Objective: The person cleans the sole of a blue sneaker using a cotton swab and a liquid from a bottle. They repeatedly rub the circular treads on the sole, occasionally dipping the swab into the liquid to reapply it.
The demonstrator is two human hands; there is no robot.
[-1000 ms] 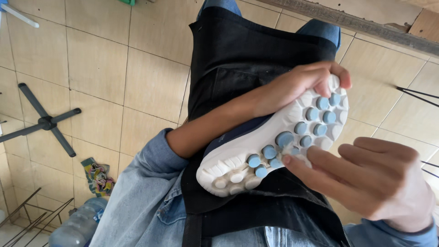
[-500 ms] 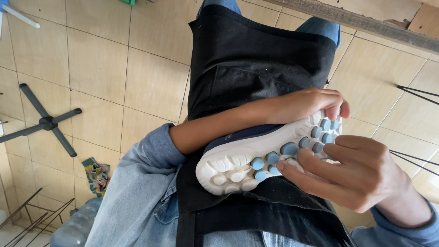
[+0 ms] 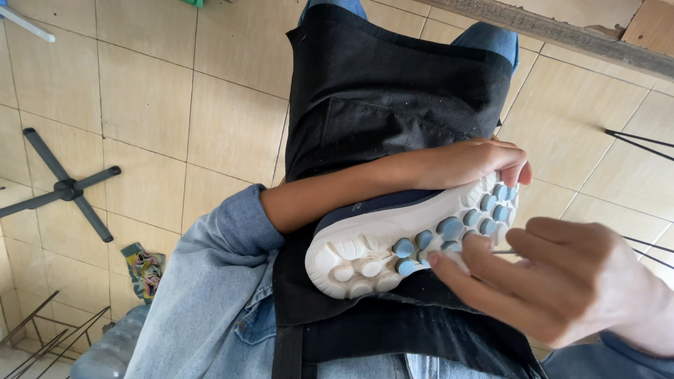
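Across the lap, on a black apron (image 3: 393, 105), a shoe (image 3: 393, 242) is lying sole-up, white sole with blue pads. One of the hands, the left hand (image 3: 470, 161), is curling over the toe end, gripping it. The right hand (image 3: 562, 281) is pinching a thin needle-like tool (image 3: 504, 251) against the sole. Off to the side, a black chair base (image 3: 67, 188) is standing on the tiled floor (image 3: 175, 105).

Navy shoe (image 3: 414, 235) w/ white sole, blue round pads, sole-up, lying across lap.
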